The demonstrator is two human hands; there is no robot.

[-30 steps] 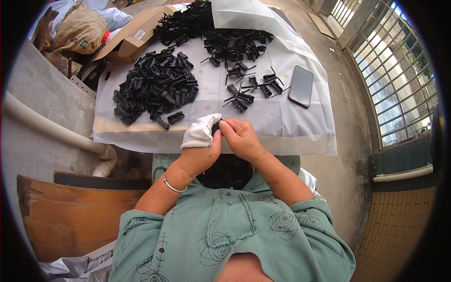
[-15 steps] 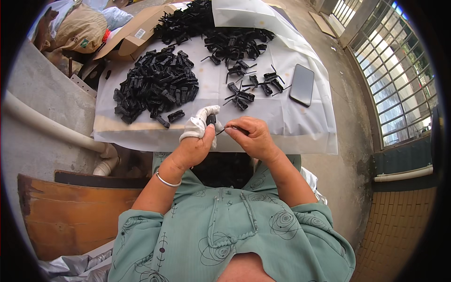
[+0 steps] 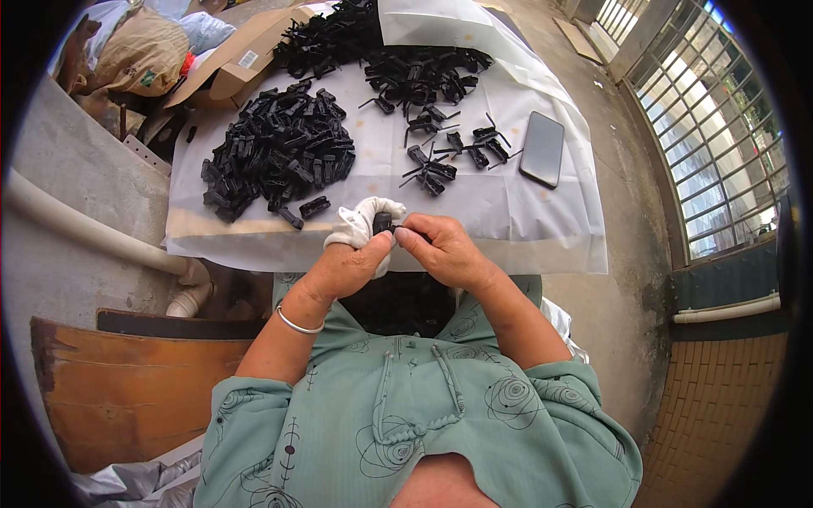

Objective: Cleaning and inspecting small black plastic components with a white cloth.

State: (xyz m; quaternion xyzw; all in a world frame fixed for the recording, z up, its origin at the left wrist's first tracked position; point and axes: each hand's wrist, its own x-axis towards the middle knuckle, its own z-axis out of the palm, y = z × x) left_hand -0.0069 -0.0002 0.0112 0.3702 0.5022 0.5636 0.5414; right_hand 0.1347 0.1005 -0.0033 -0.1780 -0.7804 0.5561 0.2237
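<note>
My left hand (image 3: 356, 258), its fingers covered by white cloth and its thumb bare, grips a small black plastic part (image 3: 383, 223). Against that part's right side, my right hand (image 3: 445, 251) is closed in a pinch on a thin dark stem, mostly hidden by the fingertips. Both hands meet over the near edge of the table. Just beyond the left hand lies a single black part (image 3: 314, 207), beside a big heap of similar black parts (image 3: 279, 152). Several black parts with thin stems (image 3: 432, 173) lie loose beyond the right hand.
White sheeting (image 3: 508, 229) covers the table. A dark-screened phone (image 3: 542, 150) rests on its right side. More black parts (image 3: 419, 76) are piled at the back, near an open cardboard box (image 3: 237, 72). A pipe (image 3: 102, 229) runs along the left wall; a barred window (image 3: 716, 127) is at right.
My right hand has moved slightly left, up to the black part in my left hand. The thin stem that showed between the hands is now mostly hidden. The view has shifted slightly.
</note>
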